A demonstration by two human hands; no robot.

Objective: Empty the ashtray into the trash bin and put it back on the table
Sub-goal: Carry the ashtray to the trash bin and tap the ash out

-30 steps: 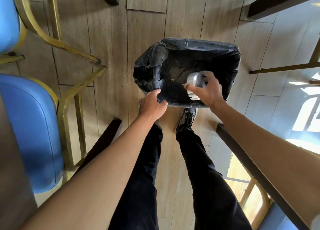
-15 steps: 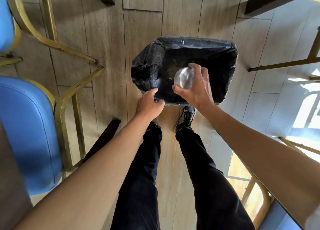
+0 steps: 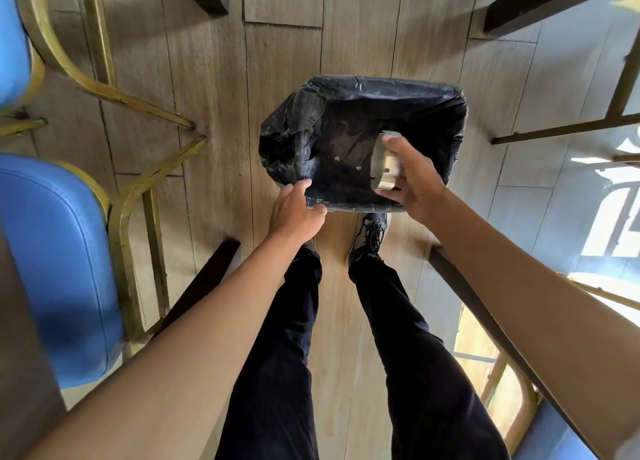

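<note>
A trash bin (image 3: 450, 113) lined with a black plastic bag stands on the wooden floor just ahead of my feet. My right hand (image 3: 414, 179) holds a small metal ashtray (image 3: 382, 165) over the bin's near right part, tipped on its side with its opening facing left into the bin. My left hand (image 3: 296, 210) grips the bag at the bin's near left rim. A few pale scraps lie on the dark bottom of the bag.
Blue padded chairs with gold metal frames (image 3: 59, 269) stand to the left. Dark table legs (image 3: 204, 283) rise at lower left and along the top. A glass-topped table edge (image 3: 491, 324) runs under my right arm. My shoe (image 3: 370, 234) touches the bin's near side.
My right hand has shifted right over the bin and turned the ashtray from bottom-up to on its side. My left hand stays on the bag's rim.
</note>
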